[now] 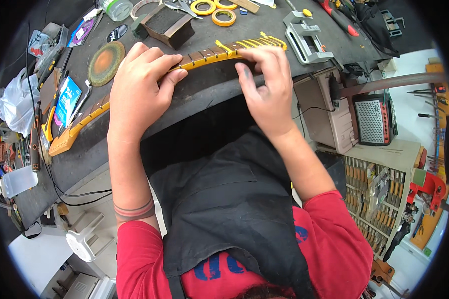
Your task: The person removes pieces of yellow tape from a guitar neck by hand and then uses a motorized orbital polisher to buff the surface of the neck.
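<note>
In the head view, a guitar neck lies along the near side of the black workbench, its headstock toward the person's left. The left hand grasps the neck partway along, thumb on the near side and fingers over the fretboard. The right hand, slightly blurred, arches over the other end of the neck, by its crosswise strips of yellow tape; its thumb stands apart from its bent fingers, pinching nothing visible. Whether those fingertips press on the tape, I cannot tell.

The neck looks long, stiff and fairly light, probably smooth along its glossy edges. The frets and tape strips seem the delicate parts, so the bare side edges near the middle appear the safest hold.

Just beyond the neck sit a wooden block and yellow tape rolls; a grey metal clamp stands just past its taped end, limiting travel to the right. A round orange-and-green disc and a blue packet crowd its headstock side. The freest room is on the near side of the neck, between the bench's front edge and the black apron.
</note>
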Tool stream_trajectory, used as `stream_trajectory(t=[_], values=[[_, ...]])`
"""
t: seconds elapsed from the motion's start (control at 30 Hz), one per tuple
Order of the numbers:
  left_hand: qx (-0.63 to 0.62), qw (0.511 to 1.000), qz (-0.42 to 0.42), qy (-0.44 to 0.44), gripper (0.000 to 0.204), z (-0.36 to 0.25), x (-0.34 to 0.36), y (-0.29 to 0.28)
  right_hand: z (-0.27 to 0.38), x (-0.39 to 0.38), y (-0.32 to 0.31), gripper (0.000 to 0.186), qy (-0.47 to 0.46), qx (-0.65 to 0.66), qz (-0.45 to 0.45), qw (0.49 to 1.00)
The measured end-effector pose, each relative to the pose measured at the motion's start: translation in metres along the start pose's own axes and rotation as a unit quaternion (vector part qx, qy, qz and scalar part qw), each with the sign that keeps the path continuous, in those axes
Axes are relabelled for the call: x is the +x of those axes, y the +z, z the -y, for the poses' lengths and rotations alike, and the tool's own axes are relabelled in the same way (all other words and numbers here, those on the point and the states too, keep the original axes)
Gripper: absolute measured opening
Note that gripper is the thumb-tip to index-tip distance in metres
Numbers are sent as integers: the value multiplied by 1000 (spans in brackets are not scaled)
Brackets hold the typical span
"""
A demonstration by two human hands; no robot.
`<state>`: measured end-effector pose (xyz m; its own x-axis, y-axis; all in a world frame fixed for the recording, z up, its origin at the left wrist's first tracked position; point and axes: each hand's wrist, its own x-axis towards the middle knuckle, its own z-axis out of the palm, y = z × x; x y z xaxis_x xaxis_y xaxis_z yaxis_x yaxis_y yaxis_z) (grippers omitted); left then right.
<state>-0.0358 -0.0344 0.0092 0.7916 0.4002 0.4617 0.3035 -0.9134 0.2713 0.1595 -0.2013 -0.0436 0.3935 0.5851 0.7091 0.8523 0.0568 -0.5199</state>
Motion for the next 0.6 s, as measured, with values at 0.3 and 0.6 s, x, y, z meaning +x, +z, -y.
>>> stream_trajectory(t=[0.3, 0.6], values=[[-5, 1000, 4, 7, 26, 1, -1, -1, -23, 35, -9, 35, -151, -107, 104, 977], [-20, 1000, 12, 14, 27, 5, 3, -3, -43, 32, 3, 36, -192, -75, 57, 977]])
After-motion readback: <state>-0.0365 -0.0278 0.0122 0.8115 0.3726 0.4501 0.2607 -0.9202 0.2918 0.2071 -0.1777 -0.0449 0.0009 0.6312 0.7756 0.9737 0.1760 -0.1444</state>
